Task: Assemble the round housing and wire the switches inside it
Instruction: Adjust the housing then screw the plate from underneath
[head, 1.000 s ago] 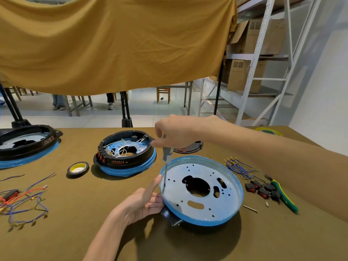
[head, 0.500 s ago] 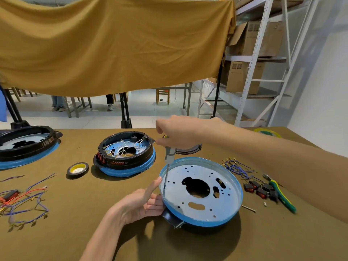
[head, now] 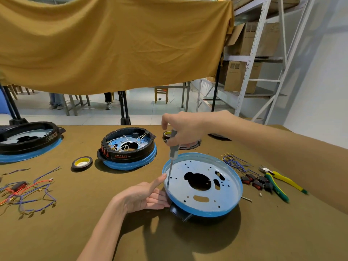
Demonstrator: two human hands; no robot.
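Now: screwdriver upright in the round housing

Right hand point(head: 183, 129) grips the screwdriver point(head: 172, 149); left hand point(head: 145, 194), fingers straight, steadies the round housing point(head: 203, 210) mid-table. Bare table point(head: 56, 238) spreads toward the near edge. Wired housing point(head: 128, 146) label is unreadable.

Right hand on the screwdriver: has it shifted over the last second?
No. The right hand keeps gripping the screwdriver upright at the same spot by the left rim of the blue housing plate.
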